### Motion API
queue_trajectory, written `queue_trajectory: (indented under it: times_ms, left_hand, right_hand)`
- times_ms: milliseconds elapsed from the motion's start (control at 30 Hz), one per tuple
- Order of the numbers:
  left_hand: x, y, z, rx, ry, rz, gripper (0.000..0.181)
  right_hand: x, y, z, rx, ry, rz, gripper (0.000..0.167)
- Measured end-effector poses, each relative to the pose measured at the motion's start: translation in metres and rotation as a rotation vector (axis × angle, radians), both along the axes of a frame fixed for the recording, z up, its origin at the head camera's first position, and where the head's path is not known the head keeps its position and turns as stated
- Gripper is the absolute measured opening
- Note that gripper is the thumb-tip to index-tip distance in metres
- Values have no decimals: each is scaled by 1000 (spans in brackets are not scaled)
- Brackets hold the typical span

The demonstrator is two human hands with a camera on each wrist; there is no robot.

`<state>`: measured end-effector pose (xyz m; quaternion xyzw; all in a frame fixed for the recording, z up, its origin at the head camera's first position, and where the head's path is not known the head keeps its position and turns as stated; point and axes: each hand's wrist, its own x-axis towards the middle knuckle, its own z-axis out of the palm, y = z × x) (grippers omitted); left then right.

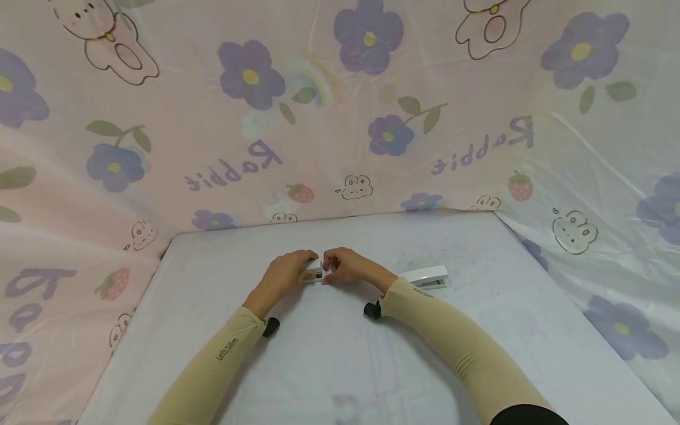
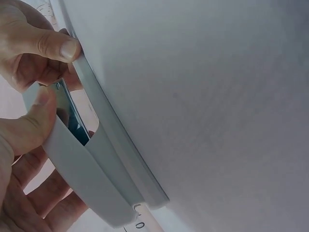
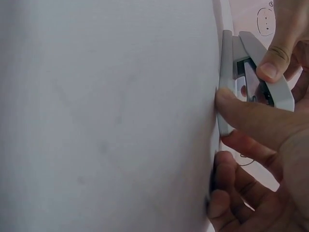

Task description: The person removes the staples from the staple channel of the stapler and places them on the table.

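Between both hands, low on the white table, is a white stapler [image 2: 89,179], its top arm raised from its base and a metal part showing inside. My left hand [image 1: 285,273] grips the top arm, its thumb [image 2: 42,108] on the side near the front end and its fingers behind. My right hand [image 1: 347,265] pinches the front end of the base, the thumb [image 3: 236,105] on the near side. A second white stapler [image 1: 431,275] lies on the table to the right, partly hidden by the right forearm.
The white table [image 1: 297,366] spreads around the hands, with faint grey marks toward its back right. Behind and at both sides hangs a printed curtain [image 1: 319,141] with flowers and rabbits. Dark wrist cameras sit at the cuffs of both beige sleeves [image 1: 212,360].
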<state>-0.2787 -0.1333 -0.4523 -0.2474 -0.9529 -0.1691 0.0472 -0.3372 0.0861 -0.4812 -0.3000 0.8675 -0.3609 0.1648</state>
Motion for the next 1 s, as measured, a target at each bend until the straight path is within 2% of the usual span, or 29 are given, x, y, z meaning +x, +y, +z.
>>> queue_trajectory:
  times_ms: [167,267,367,433,567,700,833,1000]
  left_hand:
    - [0,-5,-1,20,-10,7,46]
    - [-1,-13,9,128,-57,13,46]
    - [-5,-21,23,250,-106,-8,46]
    - [-7,-26,28,312,-143,-31,47]
    - [-8,-36,23,411,-193,-12,49]
    - [-3,-47,18,479,-205,0,48]
    - [2,-55,13,497,-187,-9,47]
    - [7,-66,8,503,-160,20,48]
  right_hand:
    - [1,-2,1,6,5,12,27]
    - [1,-2,5,10,2,11,26]
    - [-4,2,10,20,-4,1,25]
    - [-7,4,13,31,-4,-7,26]
    - [-11,4,10,40,5,-4,27]
    - [-9,1,6,46,6,1,28]
    - [-4,0,5,54,-13,-9,28]
    - [1,-1,5,40,-17,-6,27]
